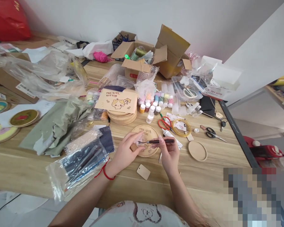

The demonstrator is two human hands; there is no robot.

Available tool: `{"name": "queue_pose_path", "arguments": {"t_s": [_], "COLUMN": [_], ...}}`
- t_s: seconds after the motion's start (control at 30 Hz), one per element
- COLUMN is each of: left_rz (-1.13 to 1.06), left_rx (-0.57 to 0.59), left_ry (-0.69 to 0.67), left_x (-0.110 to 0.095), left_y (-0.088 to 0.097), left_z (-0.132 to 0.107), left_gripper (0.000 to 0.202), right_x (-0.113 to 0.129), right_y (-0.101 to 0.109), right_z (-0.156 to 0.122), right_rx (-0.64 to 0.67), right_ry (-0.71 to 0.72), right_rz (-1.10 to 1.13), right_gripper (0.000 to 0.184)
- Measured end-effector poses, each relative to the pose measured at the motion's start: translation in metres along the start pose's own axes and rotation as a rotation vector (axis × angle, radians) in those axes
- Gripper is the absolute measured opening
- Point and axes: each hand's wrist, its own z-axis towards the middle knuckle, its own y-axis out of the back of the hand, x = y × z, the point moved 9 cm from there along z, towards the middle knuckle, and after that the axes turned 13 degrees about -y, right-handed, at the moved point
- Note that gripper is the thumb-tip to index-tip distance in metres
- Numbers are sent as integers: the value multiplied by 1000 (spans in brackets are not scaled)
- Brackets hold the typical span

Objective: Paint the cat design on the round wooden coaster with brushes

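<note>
My left hand (127, 146) is closed around a small whitish, see-through container (139, 138), mostly covered by the fingers. In a pinch, my right hand (169, 154) holds a slim dark-handled tool (162, 141) with a thin metal tip, pointed left into or against the container; which of the two is unclear. Beneath both hands lies a round wooden plaque (145, 128) with brown lettering and a drawing, partly hidden by them. Below it on the table rests a small wooden tag (143, 171) with a hole.
Behind the plaque stand several paint bottles (151, 111) and a stack of wooden discs (123, 119) under a kitten card (117, 101). Red scissors (165, 123), gold wire (181, 127), a round wooden piece (198, 151) and black scissors (215, 135) lie right. Left is a brush bag (55, 171).
</note>
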Motion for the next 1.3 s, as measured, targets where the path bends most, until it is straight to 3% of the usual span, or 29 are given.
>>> {"name": "queue_pose_path", "arguments": {"t_s": [0.23, 0.67, 1.3], "left_rz": [-14, 59, -35], "left_rx": [-57, -63, -118], "left_ry": [-20, -35, 11], "left_x": [1, 1, 19], "left_y": [3, 5, 5], "left_z": [-3, -2, -7], "left_gripper": [49, 46, 44], "right_x": [-13, -33, -28], "right_y": [3, 3, 13], "right_z": [0, 5, 9], "right_rx": [-6, 11, -6], "right_ry": [-95, -207, -178], "right_rz": [91, 181, 230], "right_gripper": [27, 26, 24]}}
